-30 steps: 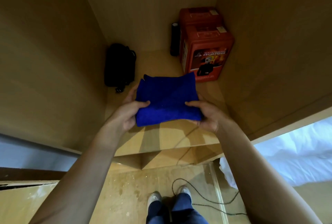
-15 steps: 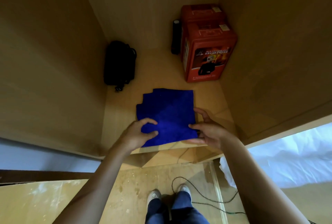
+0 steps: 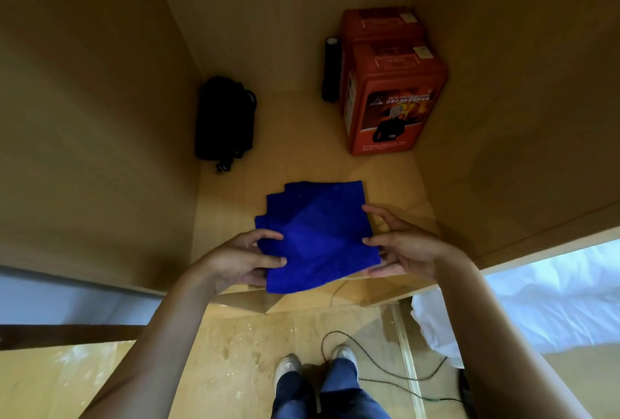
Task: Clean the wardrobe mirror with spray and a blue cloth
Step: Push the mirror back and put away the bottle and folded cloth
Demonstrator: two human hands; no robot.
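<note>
We have a single view, from the camera worn on the head, looking steeply down and forward into the open wardrobe compartment (image 3: 302, 136) (its walls bow with the wide angle), close above both hands, the person's own shoes (image 3: 288, 368) at the bottom edge.

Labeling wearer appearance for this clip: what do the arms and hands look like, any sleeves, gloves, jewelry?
Both forearms are bare up to the frame edge: no sleeves in view. The left hand and right hand wear no gloves; no rings, watch or wristbands show. No cables, markers or straps on the arms. Lower down, blue trousers and white shoes are visible.
</note>
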